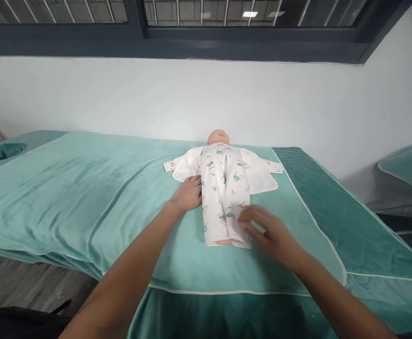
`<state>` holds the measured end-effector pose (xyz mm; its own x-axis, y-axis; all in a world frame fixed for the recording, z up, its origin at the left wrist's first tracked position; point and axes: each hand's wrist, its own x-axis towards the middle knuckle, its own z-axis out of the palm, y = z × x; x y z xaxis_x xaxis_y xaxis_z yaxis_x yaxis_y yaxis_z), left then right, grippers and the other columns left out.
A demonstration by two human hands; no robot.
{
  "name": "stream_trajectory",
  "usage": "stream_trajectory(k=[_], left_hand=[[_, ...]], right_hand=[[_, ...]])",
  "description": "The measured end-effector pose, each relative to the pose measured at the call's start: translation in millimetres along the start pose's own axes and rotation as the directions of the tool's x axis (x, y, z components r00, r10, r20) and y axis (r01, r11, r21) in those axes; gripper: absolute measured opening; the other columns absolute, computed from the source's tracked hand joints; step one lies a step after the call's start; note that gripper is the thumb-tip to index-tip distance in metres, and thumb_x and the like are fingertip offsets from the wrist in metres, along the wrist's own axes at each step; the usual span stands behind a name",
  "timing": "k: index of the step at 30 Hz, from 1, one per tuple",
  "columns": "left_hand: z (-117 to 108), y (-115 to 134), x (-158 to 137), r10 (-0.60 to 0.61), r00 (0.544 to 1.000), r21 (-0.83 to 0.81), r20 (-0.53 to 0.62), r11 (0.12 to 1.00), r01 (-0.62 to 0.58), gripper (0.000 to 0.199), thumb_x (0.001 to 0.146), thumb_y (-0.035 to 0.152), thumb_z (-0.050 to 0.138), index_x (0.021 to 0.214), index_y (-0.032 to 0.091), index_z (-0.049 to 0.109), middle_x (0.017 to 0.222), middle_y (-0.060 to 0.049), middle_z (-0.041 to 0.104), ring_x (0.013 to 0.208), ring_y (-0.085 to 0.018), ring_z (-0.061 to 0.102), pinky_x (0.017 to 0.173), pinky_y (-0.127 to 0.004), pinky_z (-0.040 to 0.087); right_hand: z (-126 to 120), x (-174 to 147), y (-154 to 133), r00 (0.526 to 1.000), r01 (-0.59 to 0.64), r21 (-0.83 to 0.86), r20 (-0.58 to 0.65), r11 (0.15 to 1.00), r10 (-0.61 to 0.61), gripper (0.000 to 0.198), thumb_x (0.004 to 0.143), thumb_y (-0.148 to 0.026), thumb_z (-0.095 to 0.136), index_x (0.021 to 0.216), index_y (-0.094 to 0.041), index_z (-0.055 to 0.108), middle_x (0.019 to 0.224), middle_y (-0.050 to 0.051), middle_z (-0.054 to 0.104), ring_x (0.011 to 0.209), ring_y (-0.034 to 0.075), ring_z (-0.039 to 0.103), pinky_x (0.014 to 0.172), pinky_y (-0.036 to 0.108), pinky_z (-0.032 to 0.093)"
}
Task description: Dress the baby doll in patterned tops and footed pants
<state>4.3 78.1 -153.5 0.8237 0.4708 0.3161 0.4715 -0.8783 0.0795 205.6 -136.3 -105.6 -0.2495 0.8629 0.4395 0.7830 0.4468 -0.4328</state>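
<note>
A baby doll lies on its back on a light green sheet, head toward the wall. White printed trousers cover its front from the chest down, and a bit of its feet shows at the hems. Beneath them a white jacket is spread out, its sleeves stretched to both sides. My left hand rests beside the trousers' left edge, fingers extended against the doll's side; its fingertips are partly hidden. By the lower right trouser leg is my right hand, slightly blurred, with curved fingers and thumb apart.
The light green sheet has folds on the left. A darker green cover lies at the right. Behind the bed stand a white wall and a dark window frame. Another green-covered surface is at the far right.
</note>
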Motion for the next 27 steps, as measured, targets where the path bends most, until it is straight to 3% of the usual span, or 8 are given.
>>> stream_trajectory(k=[2,3,6,8,13,17,22,27], left_hand=[[-1,-3,2,0.046,0.999,0.007,0.014,0.999,-0.046,0.031,0.087,0.025,0.051,0.113,0.019,0.068,0.127,-0.011,0.062,0.127,-0.028,0.048,0.109,-0.044,0.038],[-2,-5,3,0.057,0.998,0.013,0.018,0.998,-0.057,0.031,0.088,0.025,0.050,0.112,0.020,0.068,0.126,-0.011,0.062,0.126,-0.027,0.049,0.109,-0.044,0.038],[-3,-8,7,0.066,0.998,0.040,0.023,0.997,-0.067,0.029,0.089,0.028,0.049,0.107,0.019,0.069,0.115,-0.012,0.064,0.114,-0.027,0.056,0.104,-0.043,0.042],[-4,-10,9,0.057,0.998,0.052,0.018,0.997,-0.058,0.028,0.088,0.029,0.050,0.106,0.018,0.069,0.110,-0.013,0.064,0.109,-0.027,0.058,0.101,-0.042,0.045],[-3,-13,15,0.035,0.999,0.007,0.028,0.999,-0.035,0.031,0.084,0.027,0.055,0.112,0.019,0.065,0.113,-0.013,0.066,0.112,-0.028,0.058,0.102,-0.043,0.045],[-1,-16,17,0.096,0.994,0.009,0.047,0.995,-0.097,0.025,0.083,0.024,0.056,0.105,0.021,0.069,0.110,-0.011,0.068,0.114,-0.028,0.058,0.105,-0.044,0.043],[3,-20,18,0.163,0.986,0.016,-0.019,0.987,-0.162,0.020,0.084,0.026,0.058,0.099,0.019,0.069,0.107,-0.011,0.068,0.113,-0.026,0.057,0.105,-0.041,0.043],[4,-20,18,0.123,0.992,0.062,0.005,0.990,-0.123,0.019,0.084,0.027,0.058,0.097,0.020,0.070,0.105,-0.011,0.068,0.109,-0.027,0.059,0.101,-0.043,0.045]], right_hand=[[4,0,39,0.975,-0.131,-0.121,-0.197,0.984,0.106,0.016,0.098,-0.022,0.046,0.104,-0.022,0.061,0.105,0.009,0.066,0.102,0.024,0.058,0.087,0.039,0.050],[7,1,59,0.965,-0.174,-0.196,-0.228,0.965,0.128,0.020,0.096,-0.020,0.046,0.109,-0.021,0.061,0.111,0.011,0.065,0.107,0.027,0.057,0.090,0.043,0.049],[20,10,104,0.974,-0.161,-0.275,-0.199,0.948,0.108,0.030,0.092,-0.016,0.046,0.117,-0.017,0.061,0.120,0.015,0.063,0.116,0.030,0.054,0.099,0.049,0.046],[26,18,117,0.989,-0.102,-0.277,-0.134,0.955,0.067,0.031,0.092,-0.015,0.046,0.119,-0.016,0.062,0.123,0.014,0.062,0.119,0.029,0.053,0.101,0.048,0.045],[32,38,120,0.999,0.022,-0.285,-0.025,0.958,-0.030,0.022,0.092,-0.021,0.054,0.106,-0.018,0.069,0.115,0.013,0.064,0.112,0.028,0.055,0.097,0.047,0.046],[36,45,124,0.999,0.032,-0.202,-0.030,0.979,-0.039,0.022,0.091,-0.031,0.057,0.104,-0.020,0.070,0.113,0.011,0.064,0.107,0.027,0.057,0.091,0.044,0.048],[43,48,120,0.991,-0.076,-0.177,-0.123,0.981,0.054,0.041,0.090,-0.036,0.057,0.126,-0.016,0.060,0.124,0.016,0.061,0.115,0.032,0.055,0.096,0.049,0.047],[43,56,104,0.972,-0.214,-0.201,-0.140,0.956,0.188,0.027,0.089,-0.023,0.054,0.111,-0.010,0.065,0.112,0.020,0.066,0.107,0.032,0.060,0.093,0.048,0.048]])
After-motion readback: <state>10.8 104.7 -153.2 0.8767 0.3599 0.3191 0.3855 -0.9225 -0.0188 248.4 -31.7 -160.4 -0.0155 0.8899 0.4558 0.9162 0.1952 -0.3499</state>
